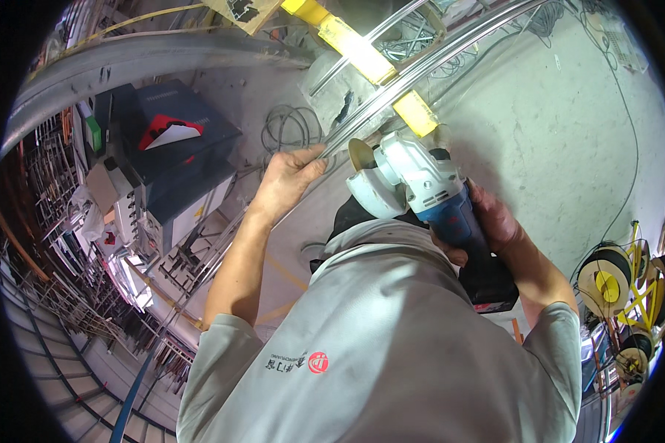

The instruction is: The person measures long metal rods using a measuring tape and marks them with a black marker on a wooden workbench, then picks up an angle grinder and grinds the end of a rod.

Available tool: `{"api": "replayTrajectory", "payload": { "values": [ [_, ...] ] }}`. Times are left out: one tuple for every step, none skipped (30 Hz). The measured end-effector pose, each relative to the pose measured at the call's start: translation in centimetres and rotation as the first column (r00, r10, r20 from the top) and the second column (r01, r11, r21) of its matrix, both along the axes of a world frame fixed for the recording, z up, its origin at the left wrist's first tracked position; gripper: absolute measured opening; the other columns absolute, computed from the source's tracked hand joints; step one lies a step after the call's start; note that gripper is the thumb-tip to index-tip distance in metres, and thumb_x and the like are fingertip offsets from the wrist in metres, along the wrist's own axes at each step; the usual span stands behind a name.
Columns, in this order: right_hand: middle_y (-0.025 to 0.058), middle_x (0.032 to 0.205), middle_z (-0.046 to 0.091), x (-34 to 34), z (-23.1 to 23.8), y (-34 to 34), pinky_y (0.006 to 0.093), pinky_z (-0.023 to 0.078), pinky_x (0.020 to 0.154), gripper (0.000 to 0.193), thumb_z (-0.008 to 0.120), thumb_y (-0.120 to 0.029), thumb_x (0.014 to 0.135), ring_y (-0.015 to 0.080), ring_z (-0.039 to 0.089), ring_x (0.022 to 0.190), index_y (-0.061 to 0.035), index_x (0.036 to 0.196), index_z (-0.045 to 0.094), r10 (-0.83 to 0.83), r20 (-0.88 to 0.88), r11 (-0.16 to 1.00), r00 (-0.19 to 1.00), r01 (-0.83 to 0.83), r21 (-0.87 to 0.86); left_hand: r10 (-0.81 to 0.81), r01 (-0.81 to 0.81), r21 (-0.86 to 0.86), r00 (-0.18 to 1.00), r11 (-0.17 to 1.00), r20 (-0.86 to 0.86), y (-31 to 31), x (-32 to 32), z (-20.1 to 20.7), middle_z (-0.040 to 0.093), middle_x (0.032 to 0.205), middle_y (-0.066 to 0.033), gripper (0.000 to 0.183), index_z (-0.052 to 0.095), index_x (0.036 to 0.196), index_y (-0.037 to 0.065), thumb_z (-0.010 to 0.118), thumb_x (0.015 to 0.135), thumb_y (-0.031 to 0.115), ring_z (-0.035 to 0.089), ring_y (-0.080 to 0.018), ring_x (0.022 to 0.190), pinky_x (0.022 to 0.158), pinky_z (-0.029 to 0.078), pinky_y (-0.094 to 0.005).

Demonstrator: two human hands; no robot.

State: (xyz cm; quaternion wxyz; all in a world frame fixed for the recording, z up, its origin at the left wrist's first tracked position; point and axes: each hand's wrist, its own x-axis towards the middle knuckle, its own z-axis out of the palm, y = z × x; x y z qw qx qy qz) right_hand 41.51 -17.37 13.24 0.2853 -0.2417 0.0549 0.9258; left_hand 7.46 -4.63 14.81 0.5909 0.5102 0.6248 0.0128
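Observation:
My left hand [290,179] is closed around the near end of some long, shiny metal bars [414,87], which run away to the far right. My right hand [495,219] wraps around the blue body of a cordless angle grinder [420,171] with a silver-grey head and a black battery at its rear. The grinder's brown disc [360,156] stands on edge beside the bars, just right of my left fingers. Whether the disc touches the metal or spins I cannot tell. A pale guard covers part of the disc.
The bars cross a yellow support beam [415,113]. On the left are a dark machine cabinet [177,148] and a thick curved grey pipe [162,65]. Coiled cable [292,129] lies on the concrete floor [554,125]. Yellow-and-black reels [604,284] stand at the right.

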Motion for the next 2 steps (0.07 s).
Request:
{"api": "replayTrajectory", "payload": {
  "values": [
    [0.0220, 0.069, 0.060, 0.19, 0.05, 0.00, 0.0363, 0.046, 0.040, 0.083, 0.053, -0.076, 0.088, 0.0256, 0.055, 0.043, 0.0005, 0.121, 0.057, 0.008, 0.021, 1.000, 1.000, -0.008, 0.004, 0.013, -0.014, -0.034, 1.000, 0.999, -0.017, -0.33, -0.57, -0.33, 0.067, 0.086, -0.0034, 0.042, 0.065, 0.125, -0.006, 0.069, 0.094, 0.022, 0.057, -0.0110, 0.084, 0.082, 0.049, -0.0271],
    [0.0224, 0.069, 0.060, 0.17, 0.13, -0.04, 0.0366, 0.046, 0.040, 0.085, 0.054, -0.077, 0.086, 0.0259, 0.054, 0.043, 0.0003, 0.122, 0.056, 0.011, 0.039, 1.000, 0.999, -0.011, 0.003, -0.024, 0.016, -0.073, 0.995, 0.997, -0.102, -0.09, -0.90, -0.05, 0.072, 0.093, -0.0064, 0.045, 0.065, 0.126, -0.006, 0.072, 0.092, 0.024, 0.060, -0.0104, 0.092, 0.086, 0.049, -0.0260]
  ]
}}
